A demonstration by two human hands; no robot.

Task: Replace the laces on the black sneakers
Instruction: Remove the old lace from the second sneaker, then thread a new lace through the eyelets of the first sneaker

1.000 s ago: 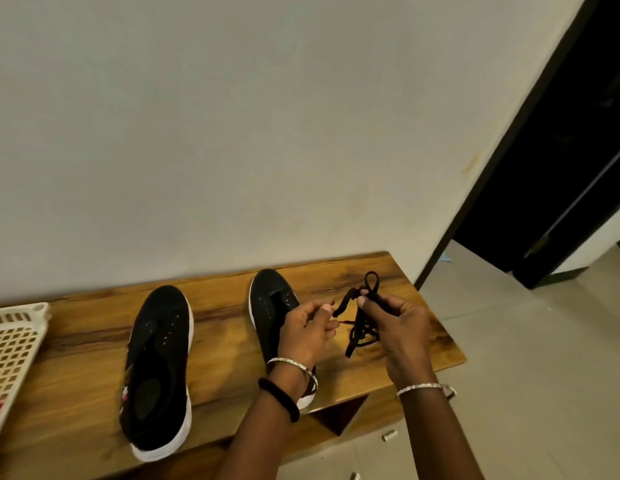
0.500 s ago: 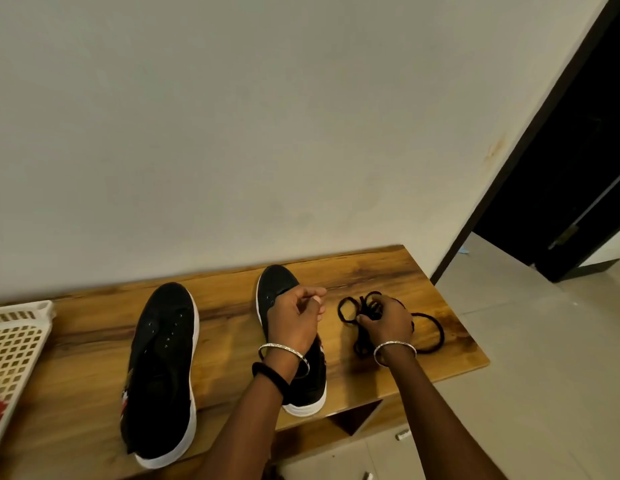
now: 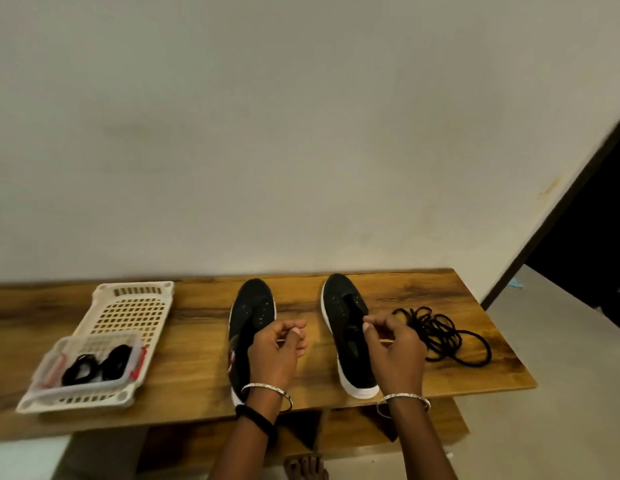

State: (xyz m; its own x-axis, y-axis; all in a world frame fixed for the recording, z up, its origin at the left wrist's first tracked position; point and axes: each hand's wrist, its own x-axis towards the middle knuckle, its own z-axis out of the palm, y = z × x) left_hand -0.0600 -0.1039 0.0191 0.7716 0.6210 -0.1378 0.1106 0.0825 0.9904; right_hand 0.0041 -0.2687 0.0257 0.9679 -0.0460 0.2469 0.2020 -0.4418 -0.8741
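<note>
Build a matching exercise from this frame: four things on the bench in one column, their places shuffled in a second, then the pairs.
Things
1. loose black laces
2. clear box
3. cream basket
4. right sneaker

Places
A. inside the basket, at its near end
B. left part of the wooden bench
C. between the left sneaker and the loose laces
D. right end of the bench, beyond both sneakers

Pairs: 1-D, 2-A, 3-B, 4-C
</note>
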